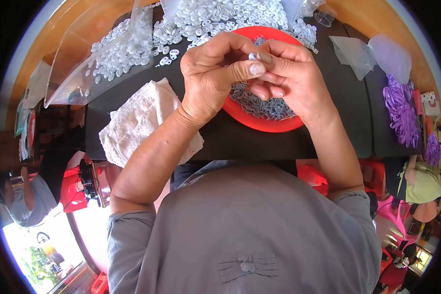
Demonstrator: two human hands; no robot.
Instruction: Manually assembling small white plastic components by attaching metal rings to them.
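Note:
My left hand [208, 78] and my right hand [299, 73] meet above a red basin [259, 126] at the table's far middle. Both are closed, thumbs and forefingers pinched together. Between the fingertips shows a small whitish piece [252, 56], mostly covered; its exact kind cannot be made out. Thin grey metal pieces [264, 107], like small screws or pins, fill the basin below. Behind the hands lies a heap of small white oval plastic parts with holes [215, 17]. A crumpled white cloth [142, 117] lies near my left forearm.
A transparent plastic container [66, 83] lies tipped at the left, with more white parts [115, 61] spilling from it. Plastic bags [353, 54] and purple ribbon strips [401, 110] sit at the right. Other people sit at both sides, near red and pink plastic stools [397, 213].

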